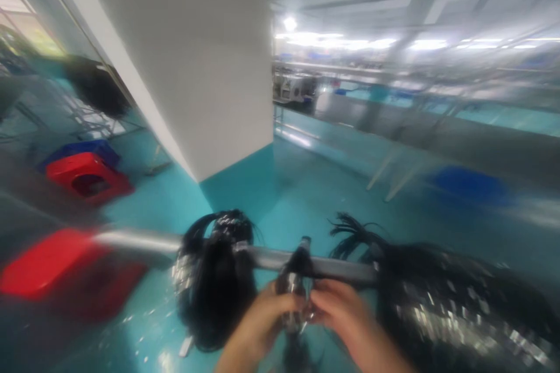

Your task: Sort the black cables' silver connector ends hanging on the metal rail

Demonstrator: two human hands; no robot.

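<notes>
My left hand (266,317) and my right hand (343,312) meet at the lower middle of the head view. Both have their fingers closed on a small bundle of black hair-like strands (300,262), with something glossy and clear around it at the fingertips. This bundle lies over a horizontal metal bar (269,257). On the left, a looped black hair-like bundle (219,300) hangs from the same bar. A larger black mass of strands with silvery glints (459,309) is on the right. Motion blur hides the finer finger detail.
A white and teal pillar (196,70) rises just beyond the bar. Red plastic stools (56,262) stand at left, near a blue one (98,148). Long blurred workbenches (437,128) run along the right. A blue object (468,183) is below them.
</notes>
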